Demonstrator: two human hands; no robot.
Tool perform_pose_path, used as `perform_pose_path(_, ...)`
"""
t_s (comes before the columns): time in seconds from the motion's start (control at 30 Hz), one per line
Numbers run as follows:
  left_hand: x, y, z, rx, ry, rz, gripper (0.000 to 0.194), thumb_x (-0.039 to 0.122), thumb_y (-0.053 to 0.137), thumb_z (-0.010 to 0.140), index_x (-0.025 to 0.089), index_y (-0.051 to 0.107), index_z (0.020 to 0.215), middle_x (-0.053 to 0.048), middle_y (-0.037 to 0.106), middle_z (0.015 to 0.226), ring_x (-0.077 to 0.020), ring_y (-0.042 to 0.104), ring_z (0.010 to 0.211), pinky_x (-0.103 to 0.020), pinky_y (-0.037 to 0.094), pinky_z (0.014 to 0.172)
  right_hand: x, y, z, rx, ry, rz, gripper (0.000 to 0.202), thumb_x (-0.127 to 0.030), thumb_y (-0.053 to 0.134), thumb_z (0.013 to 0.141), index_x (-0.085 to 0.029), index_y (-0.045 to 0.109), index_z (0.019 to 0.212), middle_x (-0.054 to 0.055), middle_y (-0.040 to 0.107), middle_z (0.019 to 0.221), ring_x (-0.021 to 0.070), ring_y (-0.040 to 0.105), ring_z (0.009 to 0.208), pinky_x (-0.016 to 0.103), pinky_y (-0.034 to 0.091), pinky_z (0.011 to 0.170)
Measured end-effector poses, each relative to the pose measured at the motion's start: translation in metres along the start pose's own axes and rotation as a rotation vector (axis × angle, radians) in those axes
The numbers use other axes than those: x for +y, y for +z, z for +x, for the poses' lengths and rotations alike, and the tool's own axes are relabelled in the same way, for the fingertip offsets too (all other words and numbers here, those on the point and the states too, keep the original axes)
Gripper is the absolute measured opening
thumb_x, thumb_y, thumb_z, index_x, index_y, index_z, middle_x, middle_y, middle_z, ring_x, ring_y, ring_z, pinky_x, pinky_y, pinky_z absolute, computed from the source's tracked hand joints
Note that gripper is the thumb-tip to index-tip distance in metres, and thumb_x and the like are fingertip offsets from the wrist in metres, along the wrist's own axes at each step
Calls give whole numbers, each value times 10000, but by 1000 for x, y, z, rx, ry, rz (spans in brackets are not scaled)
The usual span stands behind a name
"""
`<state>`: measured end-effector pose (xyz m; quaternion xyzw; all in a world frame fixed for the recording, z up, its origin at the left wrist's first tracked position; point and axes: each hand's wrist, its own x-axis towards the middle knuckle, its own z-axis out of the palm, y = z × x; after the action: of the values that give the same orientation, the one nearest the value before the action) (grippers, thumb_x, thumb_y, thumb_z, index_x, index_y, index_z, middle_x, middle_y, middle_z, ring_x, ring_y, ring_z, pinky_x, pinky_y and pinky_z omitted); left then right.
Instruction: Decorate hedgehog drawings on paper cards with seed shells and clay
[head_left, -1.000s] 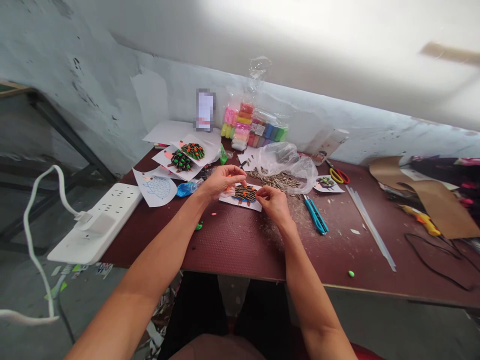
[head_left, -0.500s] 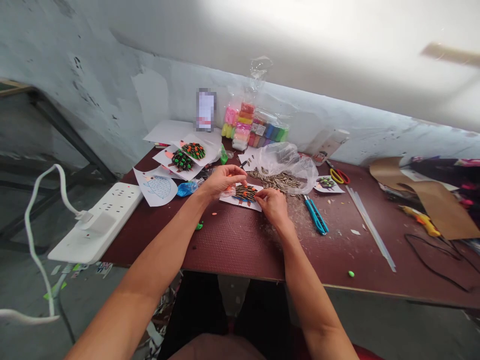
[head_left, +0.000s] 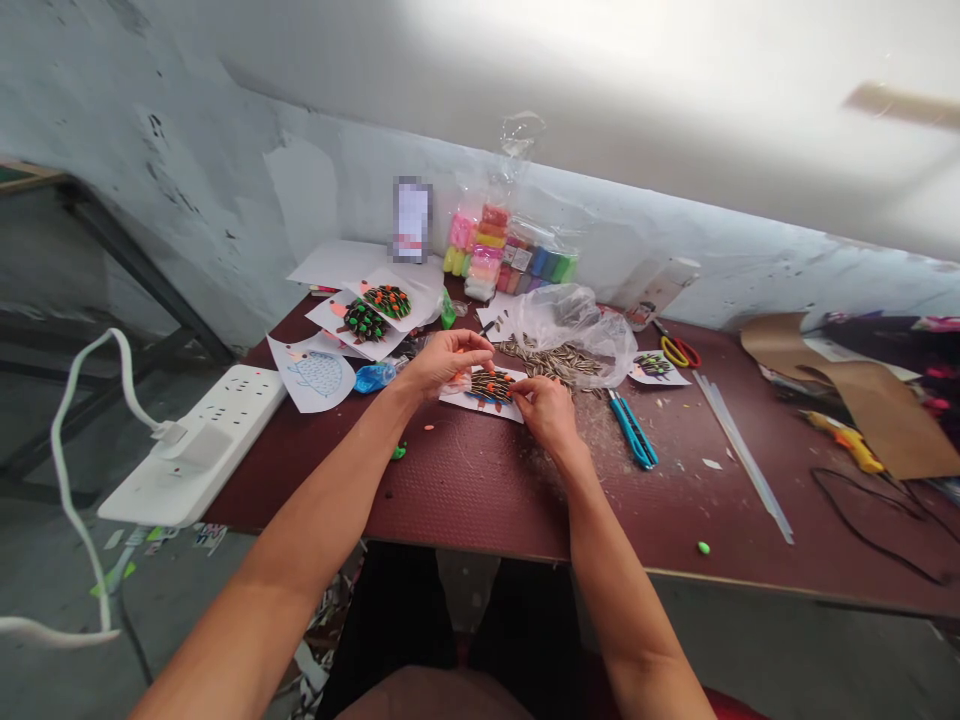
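A white paper card (head_left: 469, 401) lies on the table in front of me, bearing a hedgehog picture (head_left: 491, 385) of striped seed husks with orange dots and blue beneath. Over its left side bends my left hand (head_left: 446, 362), thumb and fingertips drawn together. A clear packet with orange clay (head_left: 457, 384) shows under that palm and appears gripped in it. My right hand (head_left: 546, 408) is closed in a pinch at the card's right edge, touching the picture. Whatever sits between those fingertips is too small to make out.
Behind the hands are a husk pile (head_left: 559, 362) and a plastic bag (head_left: 577, 320). Finished hedgehog cards (head_left: 365, 322) lie left, beside a power strip (head_left: 202, 440). To the right are a blue cutter (head_left: 634, 432), scissors (head_left: 679, 350), glue sticks (head_left: 742, 455) and a yellow glue gun (head_left: 847, 440).
My right hand has shifted very slightly to the right at the card's edge. The left hand and the card look the same.
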<state>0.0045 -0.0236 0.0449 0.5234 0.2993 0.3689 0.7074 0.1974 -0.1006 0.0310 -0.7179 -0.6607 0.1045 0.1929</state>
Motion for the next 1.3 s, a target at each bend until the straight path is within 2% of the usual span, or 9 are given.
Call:
perform_pose_path(0.13, -1, 0, 0, 3, -4, 7, 178, 191, 783, 829, 126, 633, 899, -23, 718, 729, -8, 391, 368, -177, 311, 389, 1, 1, 0, 27, -5, 32, 192, -155, 660, 863, -272, 802, 918, 23, 792, 941, 217, 717, 933, 499, 347, 1159)
perform_pose_path(0.33, 2, 1, 0, 2, -9, 6, 187, 190, 787, 826, 123, 626, 893, -19, 719, 721, -11, 398, 359, -177, 303, 380, 1, 4, 0, 56, -11, 89, 137, -186, 661, 849, -270, 770, 852, -1, 791, 889, 210, 719, 897, 546, 280, 1195)
perform_pose_path(0.6, 2, 0, 0, 1, -5, 4, 177, 176, 780, 830, 123, 621, 889, -17, 722, 722, -8, 395, 346, -174, 299, 369, -2, 4, -2, 60, -15, 97, 80, -212, 673, 847, -241, 746, 831, 7, 781, 903, 202, 697, 898, 577, 293, 1174)
perform_pose_path(0.77, 2, 0, 0, 9, -13, 8, 196, 217, 787, 837, 129, 618, 881, -18, 723, 719, -9, 395, 351, -173, 301, 372, 1, 3, -1, 49, -17, 72, 122, -222, 655, 873, -243, 774, 861, 25, 778, 922, 198, 687, 900, 493, 361, 1129)
perform_pose_path(0.87, 2, 0, 1, 36, -7, 15, 205, 233, 792, 837, 130, 618, 867, -18, 722, 714, -10, 400, 356, -168, 282, 363, 4, 3, 1, 50, -20, 75, 165, -229, 627, 887, -248, 791, 891, 36, 780, 934, 191, 681, 885, 393, 443, 1021)
perform_pose_path(0.97, 1, 0, 2, 50, -6, 13, 199, 241, 784, 848, 130, 618, 859, -20, 724, 714, -10, 398, 350, -171, 296, 360, 7, 3, 2, 76, -20, 87, 174, -257, 621, 895, -245, 795, 902, 39, 775, 922, 189, 676, 854, 342, 471, 929)
perform_pose_path(1.1, -1, -1, 3, 51, -2, 1, 169, 225, 758, 867, 128, 619, 851, -28, 723, 713, -14, 401, 338, -178, 292, 350, 8, 2, 2, 94, -5, 89, 155, -250, 636, 880, -246, 791, 883, 35, 767, 903, 186, 672, 824, 323, 475, 886)
perform_pose_path(1.3, -1, -1, 3, 47, -8, 0, 191, 234, 776, 859, 125, 620, 854, -30, 725, 722, -8, 400, 339, -176, 307, 360, 4, 0, 1, 32, -6, 60, 152, -188, 640, 856, -243, 782, 856, 24, 764, 861, 185, 682, 830, 343, 473, 924)
